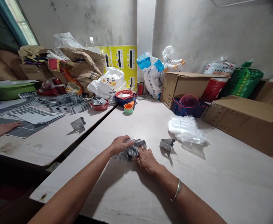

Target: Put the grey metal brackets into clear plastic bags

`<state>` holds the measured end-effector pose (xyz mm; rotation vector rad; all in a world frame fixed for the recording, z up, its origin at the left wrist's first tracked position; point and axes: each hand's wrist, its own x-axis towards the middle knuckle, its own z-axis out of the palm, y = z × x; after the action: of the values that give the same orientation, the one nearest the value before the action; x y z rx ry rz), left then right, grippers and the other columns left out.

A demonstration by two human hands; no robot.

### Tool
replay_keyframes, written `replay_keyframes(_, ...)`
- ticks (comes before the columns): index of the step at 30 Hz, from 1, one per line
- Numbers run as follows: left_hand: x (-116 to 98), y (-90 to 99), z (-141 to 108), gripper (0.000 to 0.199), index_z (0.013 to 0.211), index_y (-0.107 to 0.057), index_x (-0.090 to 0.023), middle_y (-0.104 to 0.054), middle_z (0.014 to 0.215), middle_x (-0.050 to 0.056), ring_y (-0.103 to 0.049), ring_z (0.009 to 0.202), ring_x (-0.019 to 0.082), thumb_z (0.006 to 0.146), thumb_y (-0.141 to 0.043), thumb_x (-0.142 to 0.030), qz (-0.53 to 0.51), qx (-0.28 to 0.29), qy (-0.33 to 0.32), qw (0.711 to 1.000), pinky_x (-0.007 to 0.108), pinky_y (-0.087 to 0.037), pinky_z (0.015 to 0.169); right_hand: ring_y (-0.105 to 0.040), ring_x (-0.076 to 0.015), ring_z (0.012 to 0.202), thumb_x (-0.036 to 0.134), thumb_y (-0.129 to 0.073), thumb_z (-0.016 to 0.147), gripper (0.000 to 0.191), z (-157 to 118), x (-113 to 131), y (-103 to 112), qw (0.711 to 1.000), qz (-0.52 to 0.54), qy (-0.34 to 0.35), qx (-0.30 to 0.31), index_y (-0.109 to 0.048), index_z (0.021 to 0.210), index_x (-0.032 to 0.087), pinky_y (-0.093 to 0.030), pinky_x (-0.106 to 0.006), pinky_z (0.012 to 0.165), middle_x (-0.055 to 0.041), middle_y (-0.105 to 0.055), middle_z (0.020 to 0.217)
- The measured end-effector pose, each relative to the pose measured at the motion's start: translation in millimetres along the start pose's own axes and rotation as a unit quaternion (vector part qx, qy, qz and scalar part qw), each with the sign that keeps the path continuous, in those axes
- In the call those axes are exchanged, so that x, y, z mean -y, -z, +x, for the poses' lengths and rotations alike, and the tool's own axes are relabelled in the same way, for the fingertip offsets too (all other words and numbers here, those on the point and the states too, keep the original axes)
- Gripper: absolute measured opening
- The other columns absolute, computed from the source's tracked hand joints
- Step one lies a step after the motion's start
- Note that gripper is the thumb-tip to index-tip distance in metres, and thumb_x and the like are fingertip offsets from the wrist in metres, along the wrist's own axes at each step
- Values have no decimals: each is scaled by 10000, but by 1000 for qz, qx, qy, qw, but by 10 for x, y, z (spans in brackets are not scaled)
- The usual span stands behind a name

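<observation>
On my feed, the shiny bundle of metal brackets in clear plastic (pixel 130 150) sits in the middle of the near tabletop (pixel 220 189), directly in front of me. My left hand (pixel 121 145) is curled over its left end, fingers closed across the top. My right hand (pixel 148 160) presses on it from the right, fingers bent down over the plastic. Both hands are closed around the bundle and touching each other, so I read them as having hold of it. A metal bangle (pixel 176 190) circles my right wrist.

Just right of the bundle, a single metal bracket (pixel 167 145) stands on the tabletop, and beyond it lies a heap of clear plastic bags (pixel 185 130). Farther back I can see a small orange-and-green cup (pixel 128 108), a red basket of white material (pixel 124 96), and a blue basket (pixel 187 107) beside a cardboard box (pixel 185 86). A second cardboard box (pixel 246 122) lines the right edge.

Across a narrow gap, on a second tabletop (pixel 45 146), a co-worker's hand (pixel 3 129) rests on printed gray sheets (pixel 26 122), near a pile of metal brackets (pixel 68 104).
</observation>
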<state>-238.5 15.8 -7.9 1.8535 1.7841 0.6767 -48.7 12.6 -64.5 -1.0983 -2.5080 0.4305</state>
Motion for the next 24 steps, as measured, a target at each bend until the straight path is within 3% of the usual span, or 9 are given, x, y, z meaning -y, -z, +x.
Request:
replay_keyframes(5,11,-41,43,411,768,-567,-196,-523,648,-26,-478,651,153,677,-498,-591,42,-8,13,999,228,-327,565,-464,-260,1073,396,-476,827,450,118,-21,14,999,11,-20,34,-423,1210,167,-293,-444,948,-124,-506,1188)
replay_keyframes(10,15,-58,50,537,974,-533,-209,-590,763,6,-550,731,199,680,-456,-651,54,-14,34,998,261,-381,627,-491,-252,1028,362,-615,723,602,-32,-92,135,996,88,15,-17,-393,1250,178,-402,-398,874,-113,-485,1182)
replay_keyframes(12,9,-47,58,602,1043,-507,-206,-609,802,26,-569,747,218,675,-439,-677,65,-12,41,997,282,-396,643,-539,-204,933,331,-641,704,660,-185,-120,221,987,149,38,-49,-356,1283,191,-459,-333,791,-103,-478,1167)
replay_keyframes(14,-9,-15,71,643,1063,-508,-198,-628,859,53,-585,781,237,661,-436,-694,85,-12,49,995,299,-409,663,-565,-135,761,296,-588,756,546,-349,-177,336,976,192,46,-97,-386,1258,219,-482,-271,680,-70,-507,1094)
replay_keyframes(16,-51,39,75,688,1091,-506,-195,-635,967,84,-593,850,260,637,-449,-709,112,-25,64,991,316,-422,690,-549,-113,674,274,-510,815,363,-486,-303,488,967,180,37,-179,-470,1172,219,-477,-254,634,-49,-543,997)
replay_keyframes(18,-134,89,50,734,1134,-489,-185,-603,1097,120,-575,947,293,629,-457,-716,150,-72,73,983,350,-430,737,-553,-144,747,260,-453,851,258,-577,-520,668,953,116,5,-280,-535,1087,196,-472,-279,691,-61,-572,944)
replay_keyframes(20,-268,84,-27,733,1151,-483,-157,-559,1170,161,-522,1050,327,653,-464,-695,193,-166,33,966,404,-413,824,-537,-189,900,236,-417,869,238,-634,-812,848,936,21,-41,-350,-580,1034,185,-447,-322,787,-83,-592,979)
replay_keyframes(22,-447,-26,-168,648,1115,-509,-133,-559,1146,180,-485,1094,328,692,-498,-625,204,-259,-65,942,432,-373,911,-503,-218,982,206,-412,863,257,-680,-1127,992,925,-86,-94,-359,-600,1036,178,-409,-368,851,-91,-603,1023)
replay_keyframes(24,-648,-253,-360,485,1063,-540,-156,-600,1059,144,-526,1025,280,726,-548,-504,149,-257,-188,936,402,-382,924,-432,-258,1112,179,-466,817,299,-731,-1410,1079,910,-175,-152,-344,-588,1090,185,-351,-418,908,-97,-568,1154)
